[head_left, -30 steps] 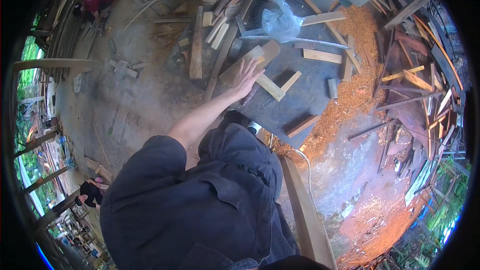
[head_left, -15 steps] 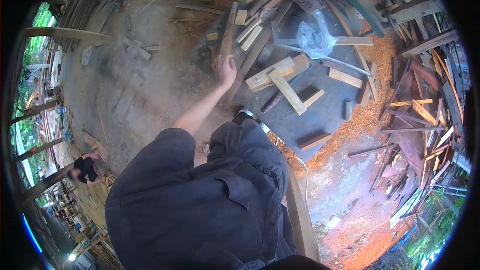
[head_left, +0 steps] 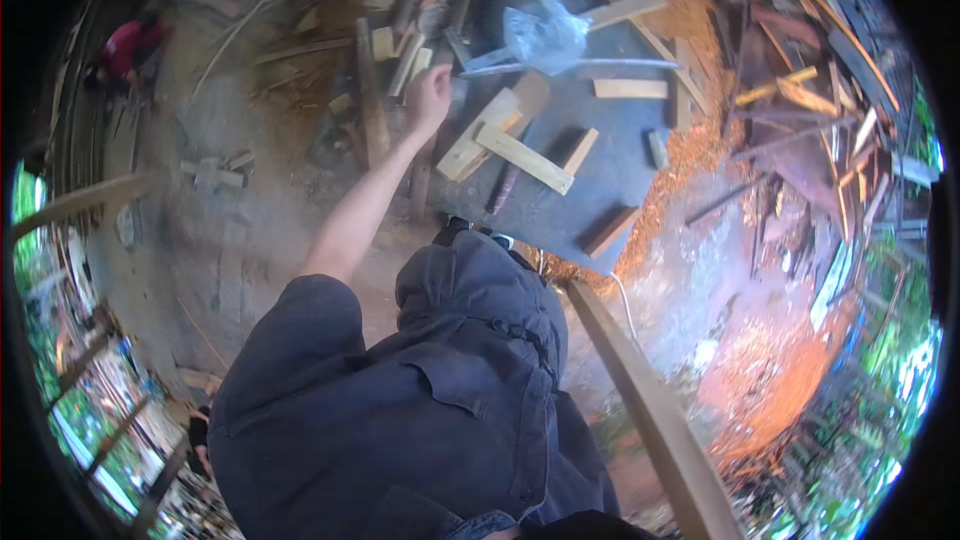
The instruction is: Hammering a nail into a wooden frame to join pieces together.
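My left hand (head_left: 430,98) reaches over the left side of the dark work surface (head_left: 600,155), its fingers curled in. Whether anything is inside them is hidden. Beside the fingers lie a short pale wood strip (head_left: 421,61) and another light strip (head_left: 404,67). A long brown board (head_left: 371,100) runs just left of the hand. To its right, a pale board (head_left: 479,135) lies with a narrow wood piece (head_left: 525,158) across it. My right hand is out of view.
A clear plastic bag (head_left: 545,35) and a metal rod (head_left: 620,63) lie at the far side. A wooden beam (head_left: 650,400) slants along my right. Orange sawdust (head_left: 690,155) and scrap wood (head_left: 800,150) lie further right. A person in red (head_left: 130,48) is at the far left.
My left hand has come off the long brown board and moved right to the short strips. The whole view has shifted, with the work surface now farther left.
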The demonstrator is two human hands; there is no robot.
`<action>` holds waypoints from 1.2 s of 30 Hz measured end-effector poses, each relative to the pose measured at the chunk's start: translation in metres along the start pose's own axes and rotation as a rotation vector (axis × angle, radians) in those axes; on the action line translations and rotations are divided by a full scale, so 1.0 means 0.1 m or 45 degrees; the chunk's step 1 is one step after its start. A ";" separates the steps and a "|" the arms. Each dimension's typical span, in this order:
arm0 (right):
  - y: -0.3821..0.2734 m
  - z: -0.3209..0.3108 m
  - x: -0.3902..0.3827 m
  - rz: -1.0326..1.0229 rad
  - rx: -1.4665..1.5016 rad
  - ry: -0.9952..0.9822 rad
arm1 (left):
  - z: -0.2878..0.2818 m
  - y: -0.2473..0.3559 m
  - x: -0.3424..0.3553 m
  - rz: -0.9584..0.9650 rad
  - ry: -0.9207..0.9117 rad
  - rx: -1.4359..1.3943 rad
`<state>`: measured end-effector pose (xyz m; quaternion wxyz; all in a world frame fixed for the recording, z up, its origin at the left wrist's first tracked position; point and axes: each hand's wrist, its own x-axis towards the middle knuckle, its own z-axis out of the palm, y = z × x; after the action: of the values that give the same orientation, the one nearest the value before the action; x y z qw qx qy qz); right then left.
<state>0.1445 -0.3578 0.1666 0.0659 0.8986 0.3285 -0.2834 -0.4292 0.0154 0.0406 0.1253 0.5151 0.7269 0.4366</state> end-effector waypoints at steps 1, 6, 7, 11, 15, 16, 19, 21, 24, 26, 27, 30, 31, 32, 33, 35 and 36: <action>0.07 0.05 -0.16 0.039 0.024 0.013 | 0.17 0.14 0.19 0.067 -0.063 -0.098; 0.36 0.26 -0.90 0.245 0.138 0.099 | 1.15 0.73 1.00 0.328 -0.332 -0.032; 0.37 0.30 -1.02 0.273 0.164 0.112 | 1.34 0.72 1.14 0.297 -0.351 -0.026; 0.33 0.60 -1.39 0.362 0.290 0.155 | 1.76 0.53 1.74 0.025 -0.512 0.010; 0.44 0.85 -1.83 0.512 0.359 0.225 | 2.08 0.72 1.64 -0.086 -0.767 0.166; 0.43 0.93 -1.90 0.528 0.380 0.230 | 2.08 0.76 1.63 -0.035 -0.854 0.249; 0.36 1.13 -2.03 0.560 0.424 0.241 | 2.09 0.89 1.48 0.006 -0.979 0.462; 0.37 1.26 -2.11 0.570 0.446 0.250 | 2.10 0.94 1.43 -0.005 -1.010 0.589; 0.35 1.43 -2.14 0.550 0.479 0.256 | 2.10 0.84 1.45 0.113 -1.052 0.728; 0.32 1.51 -2.16 0.537 0.492 0.266 | 2.13 0.79 1.46 0.134 -1.120 0.804; 0.31 1.55 -2.17 0.531 0.497 0.273 | 2.14 0.76 1.45 0.129 -1.121 0.804; 0.25 1.60 -2.08 0.485 0.517 0.302 | 2.17 0.66 1.48 0.140 -1.016 0.749; 0.23 1.63 -2.07 0.477 0.528 0.309 | 2.19 0.65 1.51 0.193 -1.087 0.761; 0.21 1.66 -2.05 0.466 0.540 0.315 | 2.18 0.63 1.55 0.245 -1.156 0.774; 0.18 1.69 -2.03 0.454 0.555 0.320 | 2.17 0.61 1.57 0.246 -1.147 0.779; 0.16 1.73 -2.00 0.426 0.572 0.340 | 2.09 0.60 1.60 0.292 -1.057 0.748; 0.14 1.76 -1.98 0.409 0.585 0.348 | 2.03 0.60 1.65 0.291 -1.045 0.751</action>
<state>-0.0517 -0.5320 0.1291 -0.1398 0.9601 0.1156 -0.2128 -0.3349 0.2647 0.0116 0.2012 0.7334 0.6492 -0.0138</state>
